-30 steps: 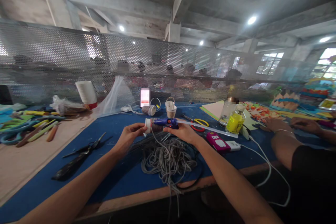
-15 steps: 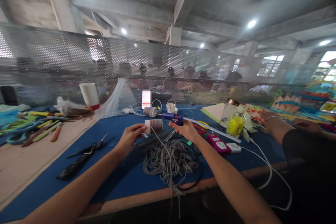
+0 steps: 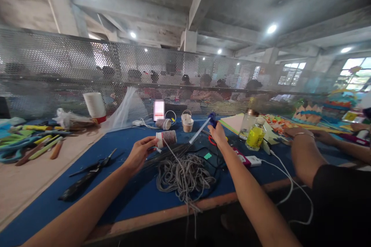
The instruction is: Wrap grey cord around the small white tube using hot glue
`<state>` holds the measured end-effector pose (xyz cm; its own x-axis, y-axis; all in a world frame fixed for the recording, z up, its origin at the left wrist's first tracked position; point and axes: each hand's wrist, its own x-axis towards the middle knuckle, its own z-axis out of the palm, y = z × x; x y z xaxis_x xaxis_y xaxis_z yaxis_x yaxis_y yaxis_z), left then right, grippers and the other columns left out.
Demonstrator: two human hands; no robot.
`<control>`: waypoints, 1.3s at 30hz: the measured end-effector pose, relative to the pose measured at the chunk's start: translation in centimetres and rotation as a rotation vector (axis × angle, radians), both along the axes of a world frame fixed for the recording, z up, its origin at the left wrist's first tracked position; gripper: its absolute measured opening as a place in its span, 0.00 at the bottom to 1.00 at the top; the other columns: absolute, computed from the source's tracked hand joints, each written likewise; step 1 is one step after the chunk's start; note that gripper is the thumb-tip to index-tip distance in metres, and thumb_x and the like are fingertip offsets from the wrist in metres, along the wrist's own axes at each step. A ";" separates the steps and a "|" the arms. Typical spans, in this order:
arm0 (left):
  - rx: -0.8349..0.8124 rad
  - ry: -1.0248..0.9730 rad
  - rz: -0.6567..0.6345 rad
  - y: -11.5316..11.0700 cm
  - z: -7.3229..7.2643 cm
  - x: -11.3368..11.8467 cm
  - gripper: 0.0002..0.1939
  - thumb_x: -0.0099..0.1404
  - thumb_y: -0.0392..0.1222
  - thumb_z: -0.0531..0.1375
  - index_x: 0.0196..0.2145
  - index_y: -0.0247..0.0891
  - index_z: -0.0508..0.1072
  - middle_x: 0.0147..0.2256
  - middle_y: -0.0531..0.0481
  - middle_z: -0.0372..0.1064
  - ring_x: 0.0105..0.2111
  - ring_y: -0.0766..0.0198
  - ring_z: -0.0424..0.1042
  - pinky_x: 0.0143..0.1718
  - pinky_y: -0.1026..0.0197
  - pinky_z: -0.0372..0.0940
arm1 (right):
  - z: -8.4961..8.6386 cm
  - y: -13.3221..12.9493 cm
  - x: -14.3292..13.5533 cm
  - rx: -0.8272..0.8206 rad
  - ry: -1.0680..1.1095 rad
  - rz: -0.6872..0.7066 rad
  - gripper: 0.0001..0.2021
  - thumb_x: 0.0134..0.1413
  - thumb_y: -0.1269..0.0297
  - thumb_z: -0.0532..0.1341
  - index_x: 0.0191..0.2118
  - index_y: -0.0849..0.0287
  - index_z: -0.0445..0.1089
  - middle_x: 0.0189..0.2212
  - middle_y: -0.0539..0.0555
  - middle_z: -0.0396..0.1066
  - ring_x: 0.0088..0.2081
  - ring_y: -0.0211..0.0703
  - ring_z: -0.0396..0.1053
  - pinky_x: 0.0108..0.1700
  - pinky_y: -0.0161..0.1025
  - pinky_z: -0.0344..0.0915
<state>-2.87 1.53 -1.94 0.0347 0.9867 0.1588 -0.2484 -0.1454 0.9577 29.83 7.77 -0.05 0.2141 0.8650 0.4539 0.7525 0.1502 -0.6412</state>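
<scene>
My left hand (image 3: 142, 150) grips the white end of a paper cup (image 3: 169, 137) that lies sideways, partly wrapped in grey cord. From the cup a strand runs down to a loose heap of grey cord (image 3: 185, 177) on the blue table top. My right hand (image 3: 218, 133) is closed around a blue hot glue gun (image 3: 213, 117), held out to the right of the cup. A clear glue stick (image 3: 199, 131) sticks out of the gun toward the lower left. Behind the cup lie another cord-wrapped cup (image 3: 164, 124) and a small cup with a handle (image 3: 187, 122).
Pliers or snips (image 3: 89, 173) lie left of my left arm. Stacked paper cups (image 3: 95, 107) and scissors (image 3: 13, 150) are farther left. A yellow bottle (image 3: 255, 135) and a power strip (image 3: 246, 158) with white cables stand right. A co-worker's arm (image 3: 305, 150) rests beyond. A perforated screen (image 3: 162, 69) closes the back.
My right hand has moved the glue gun away from the cup, back and to the right, turning it so the glue stick points lower left. My left hand still holds the wrapped cup.
</scene>
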 end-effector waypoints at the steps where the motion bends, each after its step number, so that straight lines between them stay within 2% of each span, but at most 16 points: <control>1: -0.003 -0.004 0.003 0.0 0.0 0.0 0.15 0.48 0.45 0.70 0.33 0.35 0.79 0.31 0.47 0.75 0.31 0.63 0.71 0.32 0.64 0.65 | 0.0 0.1 0.3 -0.014 -0.001 -0.037 0.19 0.58 0.62 0.49 0.52 0.65 0.60 0.41 0.61 0.71 0.46 0.50 0.69 0.47 0.41 0.64; 3: -0.007 -0.018 0.005 0.0 0.0 -0.1 0.15 0.48 0.45 0.70 0.33 0.35 0.78 0.32 0.48 0.75 0.31 0.64 0.71 0.32 0.65 0.65 | 0.0 0.3 0.8 -0.038 -0.009 -0.116 0.19 0.58 0.62 0.50 0.52 0.66 0.60 0.43 0.62 0.70 0.49 0.50 0.68 0.49 0.41 0.63; 7: -0.016 -0.061 0.012 0.0 0.2 -0.1 0.14 0.49 0.44 0.70 0.32 0.34 0.78 0.31 0.49 0.75 0.30 0.66 0.71 0.32 0.65 0.65 | 0.0 0.3 1.3 -0.087 -0.069 -0.219 0.21 0.58 0.65 0.52 0.55 0.71 0.57 0.51 0.69 0.64 0.55 0.53 0.62 0.54 0.41 0.59; 10: -0.021 -0.084 0.015 -0.1 0.2 -0.1 0.14 0.48 0.43 0.70 0.32 0.34 0.78 0.31 0.48 0.74 0.30 0.66 0.70 0.31 0.65 0.65 | -0.3 0.1 1.4 -0.143 -0.123 -0.261 0.23 0.57 0.68 0.53 0.57 0.75 0.54 0.53 0.74 0.60 0.56 0.55 0.61 0.54 0.43 0.59; 16: 0.010 -0.052 0.000 -0.3 0.3 0.2 0.14 0.48 0.44 0.70 0.32 0.35 0.79 0.32 0.48 0.74 0.31 0.65 0.70 0.31 0.66 0.65 | -1.6 -0.3 0.7 -0.245 -0.264 -0.215 0.22 0.57 0.69 0.54 0.55 0.74 0.57 0.50 0.74 0.62 0.51 0.55 0.66 0.48 0.43 0.63; 21: 0.037 -0.018 -0.004 -0.4 0.4 0.3 0.14 0.49 0.45 0.70 0.32 0.35 0.79 0.31 0.47 0.74 0.31 0.64 0.70 0.31 0.64 0.65 | -2.1 -0.4 0.3 -0.280 -0.377 -0.171 0.18 0.57 0.72 0.53 0.52 0.76 0.61 0.49 0.74 0.63 0.54 0.57 0.63 0.49 0.42 0.64; 27: 0.051 0.030 -0.004 -0.6 0.4 0.6 0.14 0.48 0.46 0.70 0.31 0.36 0.79 0.31 0.47 0.76 0.30 0.62 0.71 0.31 0.63 0.64 | -2.7 -0.3 0.3 -0.307 -0.437 -0.186 0.19 0.57 0.75 0.51 0.53 0.78 0.60 0.48 0.75 0.64 0.51 0.54 0.67 0.48 0.41 0.64; 35: 0.059 0.042 -0.011 -0.7 0.5 0.7 0.14 0.48 0.46 0.70 0.32 0.35 0.79 0.32 0.46 0.74 0.30 0.62 0.70 0.32 0.62 0.65 | -3.1 -0.4 0.1 -0.341 -0.478 -0.199 0.20 0.57 0.73 0.53 0.53 0.80 0.61 0.48 0.77 0.64 0.49 0.57 0.68 0.47 0.45 0.65; 39: 0.067 0.049 -0.009 -0.8 0.6 0.7 0.15 0.49 0.47 0.69 0.32 0.35 0.79 0.32 0.46 0.74 0.31 0.62 0.70 0.32 0.62 0.65 | -3.0 -0.7 0.1 -0.336 -0.493 -0.199 0.19 0.56 0.71 0.55 0.52 0.77 0.63 0.47 0.75 0.66 0.50 0.57 0.67 0.48 0.46 0.64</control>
